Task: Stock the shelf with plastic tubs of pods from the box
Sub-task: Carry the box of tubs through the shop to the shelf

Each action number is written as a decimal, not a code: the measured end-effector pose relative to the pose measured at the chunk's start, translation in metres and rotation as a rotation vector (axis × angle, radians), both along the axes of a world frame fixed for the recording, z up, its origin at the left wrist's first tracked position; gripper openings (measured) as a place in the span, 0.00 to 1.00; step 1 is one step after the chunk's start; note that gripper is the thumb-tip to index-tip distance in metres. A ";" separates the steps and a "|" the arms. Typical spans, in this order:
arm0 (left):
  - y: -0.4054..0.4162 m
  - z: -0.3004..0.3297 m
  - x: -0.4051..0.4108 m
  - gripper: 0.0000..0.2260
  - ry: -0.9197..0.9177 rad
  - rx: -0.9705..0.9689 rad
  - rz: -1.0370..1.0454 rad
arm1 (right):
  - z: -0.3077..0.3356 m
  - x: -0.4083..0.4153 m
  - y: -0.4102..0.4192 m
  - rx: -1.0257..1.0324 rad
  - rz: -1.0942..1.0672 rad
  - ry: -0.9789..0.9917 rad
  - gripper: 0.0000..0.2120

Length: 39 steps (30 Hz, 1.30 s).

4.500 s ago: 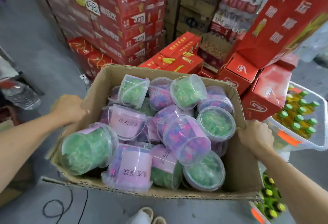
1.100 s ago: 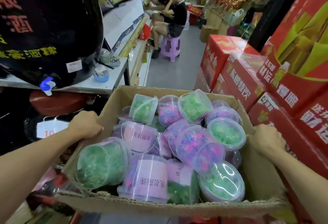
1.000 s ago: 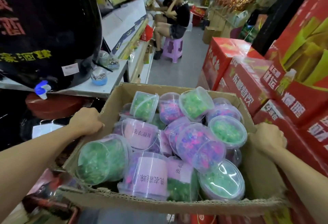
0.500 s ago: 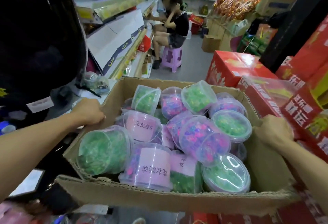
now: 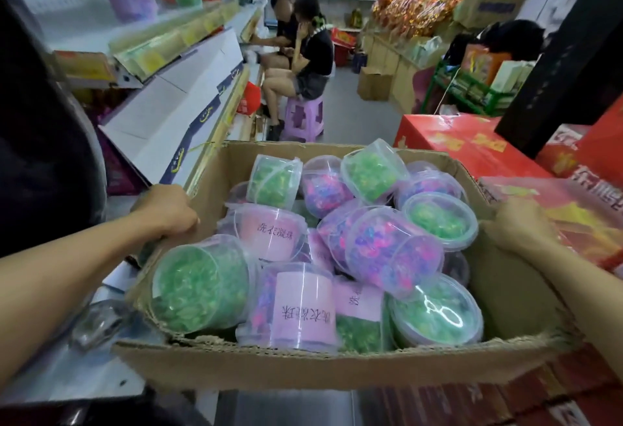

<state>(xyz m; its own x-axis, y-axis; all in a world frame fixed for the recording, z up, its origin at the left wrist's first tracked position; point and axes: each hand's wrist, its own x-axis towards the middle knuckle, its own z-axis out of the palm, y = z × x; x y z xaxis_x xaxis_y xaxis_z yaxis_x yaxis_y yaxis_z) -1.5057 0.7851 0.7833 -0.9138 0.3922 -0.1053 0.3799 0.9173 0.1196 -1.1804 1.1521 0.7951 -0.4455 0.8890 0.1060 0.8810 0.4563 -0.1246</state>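
Stocking not started, going by the load: cardboard box is heaped full, carried between both hands in the aisle beside the white shelving, long axis running away from the wearer toward the seated people. Left hand curls over the left rim, right hand grips the right rim. Tubs lie jumbled, some upright, many tipped, lids facing various ways. All tubs left to shelve.

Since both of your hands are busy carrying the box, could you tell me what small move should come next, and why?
Probably set the box down near the shelf. The left hand and right hand both grip its side walls, so neither can lift out a tub until it rests somewhere.
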 end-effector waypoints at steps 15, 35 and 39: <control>0.099 -0.022 -0.106 0.07 -0.012 -0.064 0.085 | -0.015 -0.141 0.115 -0.024 0.049 -0.047 0.10; 0.234 -0.033 -0.312 0.13 -0.049 -0.054 0.114 | -0.024 -0.365 0.274 -0.066 0.116 -0.070 0.13; 0.269 -0.033 -0.368 0.14 -0.067 -0.071 0.086 | -0.026 -0.419 0.306 -0.040 0.095 -0.081 0.13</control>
<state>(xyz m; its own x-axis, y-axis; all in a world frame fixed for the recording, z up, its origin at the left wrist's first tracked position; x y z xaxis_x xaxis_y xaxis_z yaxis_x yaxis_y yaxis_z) -1.8736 1.0541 0.7498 -0.9335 0.3025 -0.1924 0.2933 0.9531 0.0754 -1.5991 1.4582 0.7694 -0.5336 0.8451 0.0311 0.8420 0.5344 -0.0746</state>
